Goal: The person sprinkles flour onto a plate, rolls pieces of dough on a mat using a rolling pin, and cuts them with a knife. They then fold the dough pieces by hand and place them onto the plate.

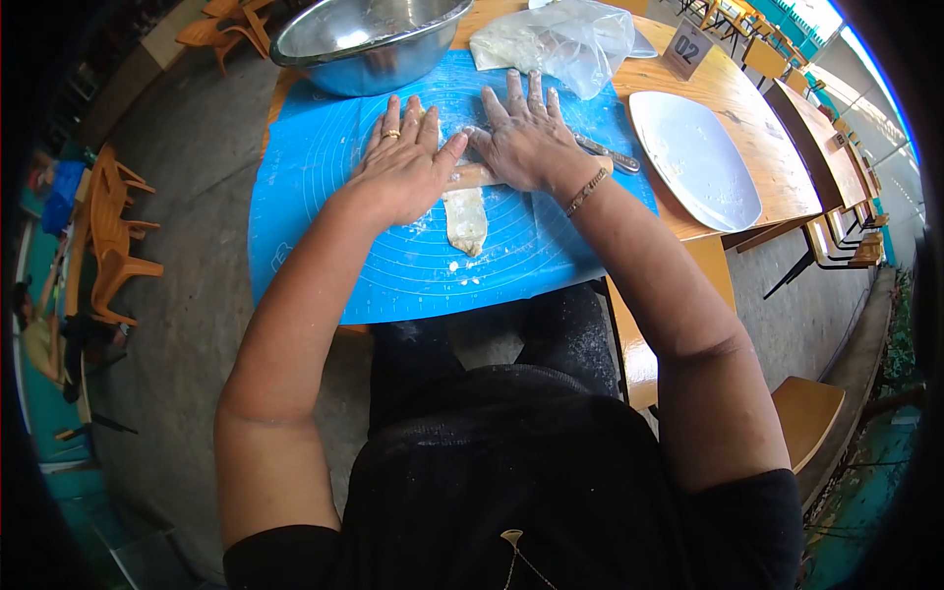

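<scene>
Both palms rest on a wooden rolling pin (474, 177), which lies crosswise on a blue marked mat (324, 246). My left hand (403, 167) has its fingers stretched forward, with a ring on one. Flour dusts the spread fingers of my right hand (526, 138). The two thumbs nearly meet over the pin, and the hands hide most of it. A pale, flat strip of dough (466, 222) extends from under the pin toward my body. Small white crumbs lie just below the strip. Right of my right hand is a metal utensil (619, 157), partly hidden.
A large steel bowl (379, 54) stands at the mat's back left. Behind my right hand lies a clear plastic bag (560, 41) with pale contents. A white floury plate (696, 162) and a "02" sign (686, 49) are on the right. Chairs stand around.
</scene>
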### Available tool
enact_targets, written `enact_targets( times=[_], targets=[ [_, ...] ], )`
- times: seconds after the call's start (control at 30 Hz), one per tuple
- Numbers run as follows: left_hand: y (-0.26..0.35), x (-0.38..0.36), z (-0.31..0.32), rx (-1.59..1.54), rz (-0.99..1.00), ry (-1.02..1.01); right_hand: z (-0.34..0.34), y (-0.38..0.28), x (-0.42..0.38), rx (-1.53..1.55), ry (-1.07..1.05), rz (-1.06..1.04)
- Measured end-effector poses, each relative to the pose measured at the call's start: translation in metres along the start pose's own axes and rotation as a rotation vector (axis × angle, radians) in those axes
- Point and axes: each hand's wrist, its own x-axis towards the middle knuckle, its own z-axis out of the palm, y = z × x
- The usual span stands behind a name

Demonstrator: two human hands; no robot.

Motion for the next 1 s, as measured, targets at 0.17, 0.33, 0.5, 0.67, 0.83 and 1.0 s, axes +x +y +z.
enact_targets(
  times=[0.17, 0.33, 0.5, 0.67, 0.83, 1.0],
  targets=[
    [-0.005, 0.010, 0.008, 0.134, 0.041, 0.195, 0.006, 0.006, 0.018, -0.044, 0.166, 0.047],
    [-0.001, -0.006, -0.012, 0.061, 0.349, 0.334, 0.008, 0.010, 0.027, -0.098, 0.439, -0.007],
    [-0.006, -0.013, -0.011, 0.009, 0.361, 0.271, -0.023, 0.009, -0.001, 0.304, 0.483, -0.191],
    [0.001, -0.016, -0.032, -0.023, 0.447, 0.378, -0.056, 0.015, -0.026, 0.380, 0.330, -0.173],
    [0.001, -0.040, -0.047, -0.130, 0.406, 0.168, -0.056, 0.017, -0.033, 0.209, 0.141, -0.199],
    [-0.013, -0.055, -0.011, -0.208, 0.409, 0.124, -0.014, 0.001, -0.044, 0.039, 0.100, -0.107]
  ],
)
